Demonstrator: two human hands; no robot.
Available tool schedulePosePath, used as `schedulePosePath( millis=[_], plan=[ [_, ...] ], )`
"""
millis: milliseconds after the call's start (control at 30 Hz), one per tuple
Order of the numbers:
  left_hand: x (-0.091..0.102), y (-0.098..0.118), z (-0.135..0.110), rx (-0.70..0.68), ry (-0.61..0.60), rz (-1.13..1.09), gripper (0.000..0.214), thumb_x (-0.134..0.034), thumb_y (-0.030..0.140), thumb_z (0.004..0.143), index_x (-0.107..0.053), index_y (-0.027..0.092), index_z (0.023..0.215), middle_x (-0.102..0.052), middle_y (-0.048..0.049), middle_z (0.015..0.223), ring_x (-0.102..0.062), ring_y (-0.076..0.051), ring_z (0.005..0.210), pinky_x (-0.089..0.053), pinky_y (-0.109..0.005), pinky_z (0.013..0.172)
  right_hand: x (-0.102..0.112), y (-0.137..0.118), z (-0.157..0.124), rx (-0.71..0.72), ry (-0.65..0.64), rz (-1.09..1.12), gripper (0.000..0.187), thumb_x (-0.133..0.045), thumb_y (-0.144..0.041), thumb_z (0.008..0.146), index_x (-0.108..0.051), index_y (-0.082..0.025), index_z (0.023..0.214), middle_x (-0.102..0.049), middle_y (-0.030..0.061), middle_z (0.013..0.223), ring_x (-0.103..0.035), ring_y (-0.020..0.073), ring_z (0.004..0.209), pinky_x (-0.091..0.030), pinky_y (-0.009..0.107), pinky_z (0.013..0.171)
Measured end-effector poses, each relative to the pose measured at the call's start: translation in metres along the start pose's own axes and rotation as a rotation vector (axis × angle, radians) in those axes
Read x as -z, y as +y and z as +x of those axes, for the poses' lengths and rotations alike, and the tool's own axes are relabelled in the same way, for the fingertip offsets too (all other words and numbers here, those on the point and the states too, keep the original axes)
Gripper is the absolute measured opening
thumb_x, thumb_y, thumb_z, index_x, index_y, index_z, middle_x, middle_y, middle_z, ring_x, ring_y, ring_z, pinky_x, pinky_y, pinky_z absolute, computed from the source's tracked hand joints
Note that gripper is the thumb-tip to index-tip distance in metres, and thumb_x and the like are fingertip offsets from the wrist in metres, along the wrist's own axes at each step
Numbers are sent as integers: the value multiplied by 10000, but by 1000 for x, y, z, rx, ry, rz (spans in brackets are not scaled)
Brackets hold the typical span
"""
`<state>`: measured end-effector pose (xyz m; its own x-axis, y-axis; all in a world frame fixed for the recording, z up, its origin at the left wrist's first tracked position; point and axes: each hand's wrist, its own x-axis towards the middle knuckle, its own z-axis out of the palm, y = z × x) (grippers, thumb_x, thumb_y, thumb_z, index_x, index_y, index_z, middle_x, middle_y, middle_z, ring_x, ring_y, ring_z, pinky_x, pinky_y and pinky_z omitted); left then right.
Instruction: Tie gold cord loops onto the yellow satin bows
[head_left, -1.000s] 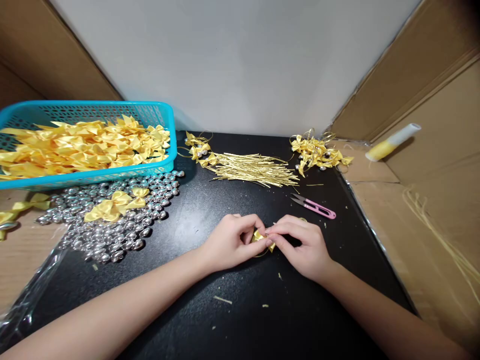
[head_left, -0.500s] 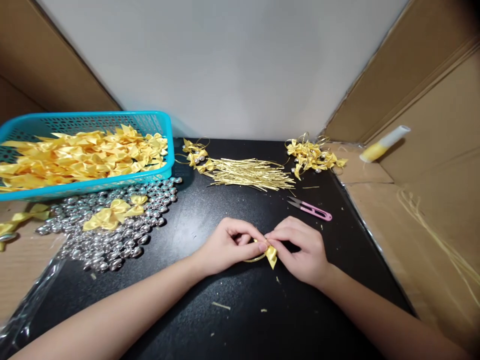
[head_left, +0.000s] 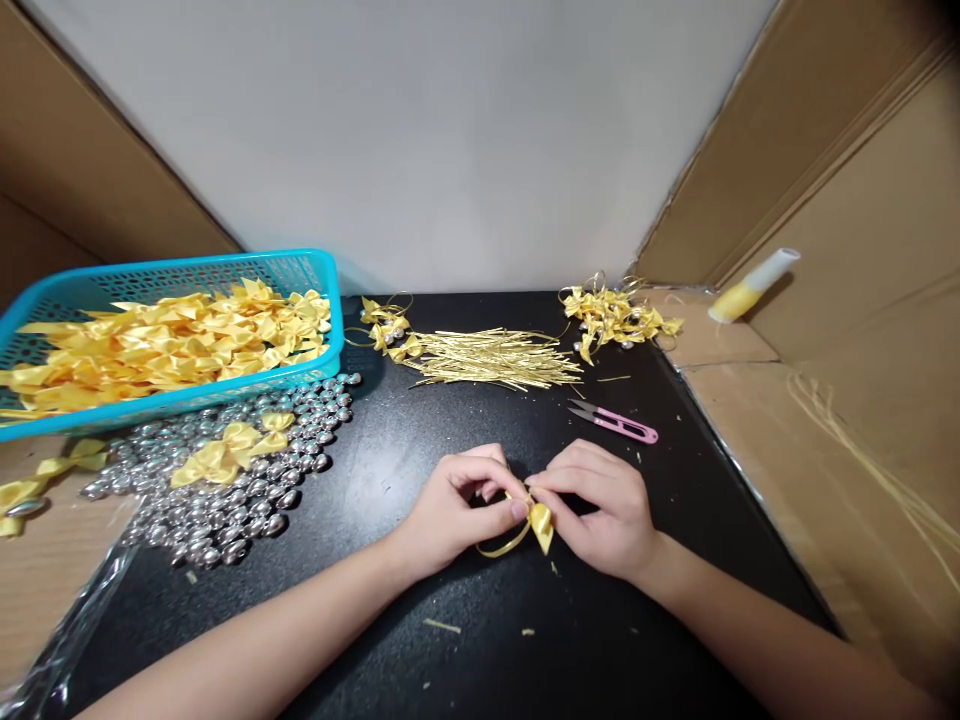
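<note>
My left hand point(head_left: 466, 510) is closed in a pinch, thumb against forefinger, on a thin gold cord point(head_left: 501, 550) that curves in a loop below it. A yellow satin ribbon bow point(head_left: 541, 522) hangs at the fingertips between both hands, one pointed tail downward. Closed from the other side, my right hand point(head_left: 604, 508) has its thumb and forefinger at the bow's upper edge. The fingers hide the exact spot where cord and bow meet. Beyond the right hand lie pink thread snips point(head_left: 619, 424), blades pointing left.
A turquoise basket point(head_left: 336, 300) of yellow bows stands at the left. Silver beads point(head_left: 247, 505) spread before it, several loose bows point(head_left: 225, 455) on top. Gold cords point(head_left: 495, 358) lie at the back, between a small group point(head_left: 386, 325) and a larger pile point(head_left: 615, 315) of beaded bows.
The view has shifted slightly, so the background sits lower and further left. Both hands keep their pinch at the bow; more of the cord loop shows under my left hand.
</note>
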<state>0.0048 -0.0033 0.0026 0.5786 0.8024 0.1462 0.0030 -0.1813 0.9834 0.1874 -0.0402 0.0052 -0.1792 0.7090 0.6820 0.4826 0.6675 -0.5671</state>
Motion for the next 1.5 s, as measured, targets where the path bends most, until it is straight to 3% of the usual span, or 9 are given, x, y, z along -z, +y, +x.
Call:
schedulePosePath(
  millis=[167,467,633,733,800,900,1000,1267,1500],
  plan=[
    [-1,0,0,39,-78,12,314,-688,419,810,-662,149,652,-380,42,607,-400,-109,585,-340,-244,571,1,0,1,-1,-9,-16,121,-621,-104,823,-688,-197,786,-674,16,652,-590,132,582,-470,272,561],
    [-3,-4,-2,106,88,-77,356,-723,495,767,-701,155,663,-343,59,561,-343,-89,529,-304,-228,512,6,4,-4,235,-100,-242,144,-600,-120,829,-693,-204,899,-677,19,664,-594,154,603,-445,307,579],
    [-5,-3,-3,52,150,31,289,-707,428,798,-702,161,688,-435,29,604,-431,-107,580,-382,-235,555,13,2,4,110,-38,-180,126,-626,-107,820,-695,-209,847,-677,14,681,-599,140,607,-459,294,588],
    [-7,-2,-5,44,133,24,216,-697,362,820,-691,164,734,-598,-68,898,-576,-170,826,-479,-269,675,16,-1,9,-14,-37,-78,113,-630,-109,824,-691,-202,803,-673,19,692,-609,137,618,-482,285,593],
    [-10,-1,-7,100,64,-63,186,-678,335,844,-672,161,778,-629,-99,1029,-607,-189,908,-502,-278,707,17,-3,11,-73,-57,-22,115,-633,-100,818,-689,-195,786,-672,22,697,-616,138,625,-491,285,601],
    [-14,1,-8,236,-40,-202,193,-639,341,880,-622,156,829,-668,-50,810,-605,-130,683,-484,-237,612,15,-6,11,-116,-55,0,111,-642,-87,804,-689,-183,773,-673,21,692,-617,137,627,-493,283,606],
    [-15,4,-6,329,-66,-246,204,-623,349,891,-593,151,854,-613,12,658,-548,-87,547,-449,-202,543,13,-6,10,-134,-26,-23,107,-651,-83,792,-687,-177,756,-665,15,670,-615,133,614,-487,276,593],
    [-16,0,-5,353,-95,-173,215,-676,306,832,-656,132,956,-601,9,699,-540,-89,581,-456,-209,570,11,-3,7,-164,-19,-73,112,-652,-96,804,-686,-189,751,-680,11,680,-621,132,612,-483,286,600],
    [-18,1,-6,390,-14,-96,215,-646,309,846,-723,124,924,-632,-5,642,-558,-93,534,-444,-193,523,11,1,4,-116,-77,-211,101,-669,-105,794,-690,-180,730,-668,5,668,-593,132,618,-425,323,645]
  ],
)
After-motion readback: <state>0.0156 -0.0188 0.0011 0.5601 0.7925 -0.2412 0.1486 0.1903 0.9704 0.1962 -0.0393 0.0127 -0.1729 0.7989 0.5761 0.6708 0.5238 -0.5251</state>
